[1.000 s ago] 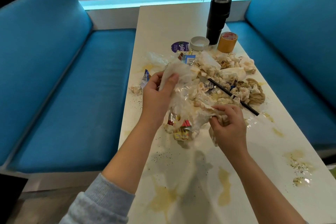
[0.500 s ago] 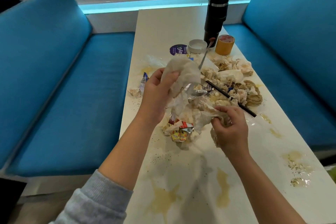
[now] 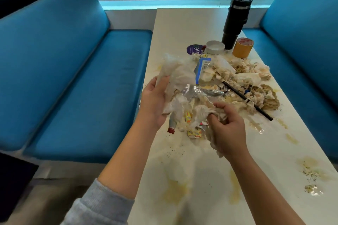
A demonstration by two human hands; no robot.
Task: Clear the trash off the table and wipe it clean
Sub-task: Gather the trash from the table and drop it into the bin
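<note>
- Left hand (image 3: 155, 102) grips a bundle of crumpled wrappers (image 3: 181, 78) at frame centre, above the worktop (image 3: 201, 170).
- Right hand (image 3: 226, 129) clutches stained tissue (image 3: 199, 113) beside it.
- More trash (image 3: 252, 86) lies centre right, near the black tumbler (image 3: 236, 22).

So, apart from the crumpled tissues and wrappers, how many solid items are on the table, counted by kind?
Black tumbler: 1
Brown tape roll: 1
White round dish: 1
Purple round sticker: 1
Black straw: 1
Total: 5
</note>
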